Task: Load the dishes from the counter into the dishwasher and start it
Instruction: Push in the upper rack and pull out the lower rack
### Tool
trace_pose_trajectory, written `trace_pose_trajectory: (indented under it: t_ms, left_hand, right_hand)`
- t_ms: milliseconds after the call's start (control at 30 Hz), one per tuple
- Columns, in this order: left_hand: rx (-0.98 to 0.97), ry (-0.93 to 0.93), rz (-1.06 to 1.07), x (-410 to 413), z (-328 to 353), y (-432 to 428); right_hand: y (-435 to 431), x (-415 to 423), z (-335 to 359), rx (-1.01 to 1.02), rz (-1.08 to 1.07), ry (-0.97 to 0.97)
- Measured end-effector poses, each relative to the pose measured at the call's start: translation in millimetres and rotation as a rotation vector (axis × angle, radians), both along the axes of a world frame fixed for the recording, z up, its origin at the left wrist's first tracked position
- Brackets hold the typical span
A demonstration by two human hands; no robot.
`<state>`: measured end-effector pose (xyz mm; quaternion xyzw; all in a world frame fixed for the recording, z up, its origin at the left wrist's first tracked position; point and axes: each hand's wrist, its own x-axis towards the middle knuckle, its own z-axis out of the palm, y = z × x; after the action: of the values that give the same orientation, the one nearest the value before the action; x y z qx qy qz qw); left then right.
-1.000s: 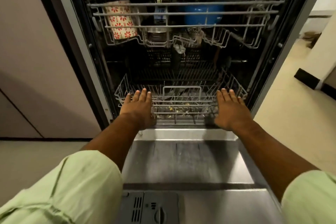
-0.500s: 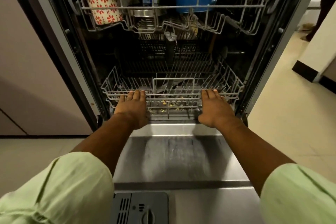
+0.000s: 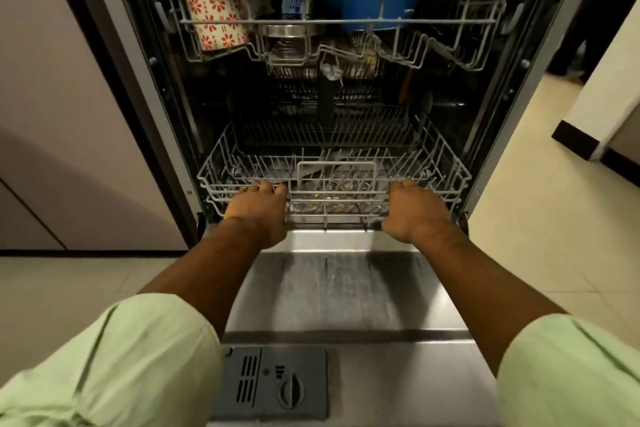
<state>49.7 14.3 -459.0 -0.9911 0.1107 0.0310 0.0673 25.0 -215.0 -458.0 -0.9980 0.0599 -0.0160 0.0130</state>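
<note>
Two grips, left grip [image 3: 258,210] and right grip [image 3: 414,210], clasped the front rail of the lower rack [image 3: 336,208], seated inside the open dishwasher [image 3: 346,288]. Uneven pulling could jam it.

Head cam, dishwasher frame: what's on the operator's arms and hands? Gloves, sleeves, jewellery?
No gloves on the left hand or right hand. Loose pale green sleeves, left sleeve and right sleeve, end near the elbows; forearms are uncovered. No watch or bracelet shows at either wrist.
</note>
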Motion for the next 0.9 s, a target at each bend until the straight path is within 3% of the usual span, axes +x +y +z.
trace_pose_trajectory:
  t_ms: [300,500,900]
  left_hand:
    - [-0.024,-0.082,0.024,-49,-6,5]
    - [-0.075,0.064,0.055,-121,6,10]
    - [-0.119,0.412,0.034,-184,34,20]
  right_hand:
    - [17,-44,6,-0.079,-0.050,-0.041]
    - [23,-113,9,-0.060,-0.053,0.062]
    - [34,-182,25,-0.023,-0.104,0.290]
